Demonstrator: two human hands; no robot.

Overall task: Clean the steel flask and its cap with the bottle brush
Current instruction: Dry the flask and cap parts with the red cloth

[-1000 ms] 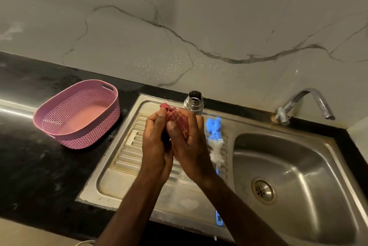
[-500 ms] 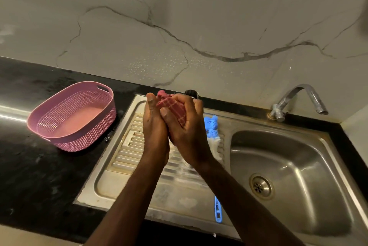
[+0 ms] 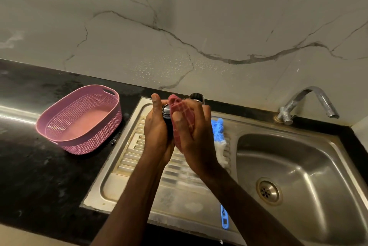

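Note:
My left hand [image 3: 157, 136] grips the flask's dark cap [image 3: 166, 114], whose shiny steel top shows between my hands. My right hand [image 3: 194, 132] presses a red checked cloth [image 3: 179, 110] against the cap. Both hands are raised over the sink's ribbed drainboard [image 3: 137, 152]. The open steel flask [image 3: 197, 98] stands upright behind my right hand at the drainboard's far edge, mostly hidden. The bottle brush lies on the drainboard under my right arm: its blue and white bristles [image 3: 218, 134] point away from me and its blue handle end [image 3: 225, 219] reaches the sink's near rim.
A pink perforated plastic basket [image 3: 79, 120] sits on the black counter to the left of the sink. The steel basin [image 3: 294, 178] with its drain is on the right, with a steel tap [image 3: 306, 102] behind it. A marble wall rises at the back.
My hands have shifted slightly while rubbing the cloth on the cap, so the cap's steel top now shows. The flask and brush have stayed where they were.

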